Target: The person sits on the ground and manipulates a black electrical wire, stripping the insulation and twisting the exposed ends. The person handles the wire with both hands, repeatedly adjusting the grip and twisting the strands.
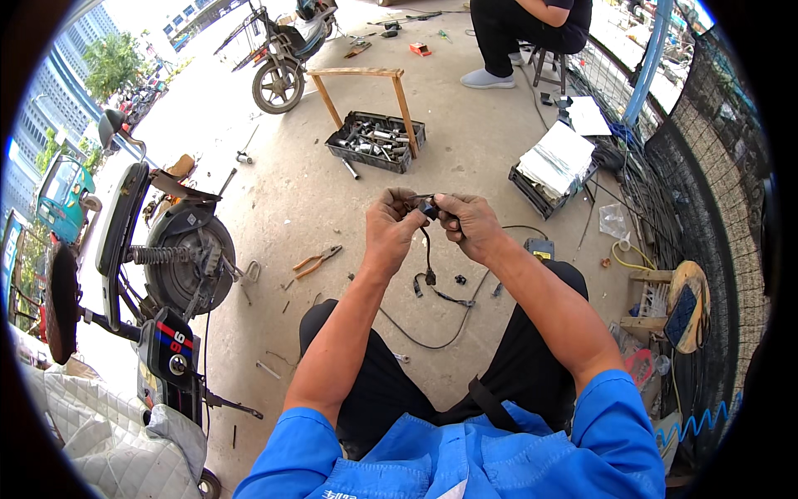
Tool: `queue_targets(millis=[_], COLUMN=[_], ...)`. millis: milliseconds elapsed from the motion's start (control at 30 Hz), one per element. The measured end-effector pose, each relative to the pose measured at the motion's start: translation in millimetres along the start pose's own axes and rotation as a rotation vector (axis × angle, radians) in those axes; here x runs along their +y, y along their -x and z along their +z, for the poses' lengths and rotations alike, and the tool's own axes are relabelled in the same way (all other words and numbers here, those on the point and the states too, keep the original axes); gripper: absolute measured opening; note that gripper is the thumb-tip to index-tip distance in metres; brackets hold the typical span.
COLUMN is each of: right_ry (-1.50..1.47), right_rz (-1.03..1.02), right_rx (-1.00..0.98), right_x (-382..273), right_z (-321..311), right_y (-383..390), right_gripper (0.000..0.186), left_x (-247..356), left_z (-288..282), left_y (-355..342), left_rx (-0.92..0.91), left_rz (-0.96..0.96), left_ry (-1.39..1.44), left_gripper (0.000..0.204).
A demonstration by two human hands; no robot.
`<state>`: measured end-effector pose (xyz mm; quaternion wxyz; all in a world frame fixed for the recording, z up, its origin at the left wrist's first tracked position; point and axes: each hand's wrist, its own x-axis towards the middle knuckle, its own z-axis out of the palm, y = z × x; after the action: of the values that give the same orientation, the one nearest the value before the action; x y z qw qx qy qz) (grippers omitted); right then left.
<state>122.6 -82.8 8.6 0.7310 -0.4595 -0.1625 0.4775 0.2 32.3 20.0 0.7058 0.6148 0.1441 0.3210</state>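
Observation:
In front of my knees, my left hand [391, 226] and my right hand [470, 224] meet, thumbs and fingers pinched around a small black connector [428, 208]. A thin dark piece sticks out between the fingertips; its kind I cannot make out. From the connector a black cable [428, 245] hangs down toward the concrete. Below it, cable ends with small black plugs [431, 277] lie between my feet, and a longer black wire [428, 345] loops around them. Orange-handled pliers [316, 262] rest on the ground left of my left hand.
An electric scooter [183, 258] stands close on the left. Ahead is a black crate [374, 141] of metal sockets with a wooden handle. To the right are a box topped with papers [555, 162], bundled cables and a mesh fence [706, 133]. A person [532, 41] sits farther back.

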Motion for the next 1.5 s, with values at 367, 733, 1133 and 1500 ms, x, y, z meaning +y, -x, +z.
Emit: queue_targets(millis=[367, 733, 1133, 1500], right_ry=[0.046, 0.224, 0.364, 0.474], right_rz=[-0.028, -0.134, -0.134, -0.155], right_rx=[-0.038, 0.020, 0.093, 0.275], right_x=[4.3, 9.4, 8.6, 7.8], right_z=[-0.2, 7.7, 11.5, 11.1], right_y=[-5.2, -0.9, -2.5, -6.7], right_gripper=[0.016, 0.018, 0.027, 0.021], left_x=[-5.3, -11.7, -4.8, -6.7], left_z=[-2.1, -5.4, -7.6, -2.0], left_y=[-5.7, -4.1, -3.1, -1.5], left_rx=[0.124, 0.074, 0.062, 0.039], left_rz=[0.009, -0.048, -0.067, 0.109], left_ry=[-0.079, -0.040, -0.256, -0.386], left_gripper=[0.026, 0.030, 0.028, 0.015])
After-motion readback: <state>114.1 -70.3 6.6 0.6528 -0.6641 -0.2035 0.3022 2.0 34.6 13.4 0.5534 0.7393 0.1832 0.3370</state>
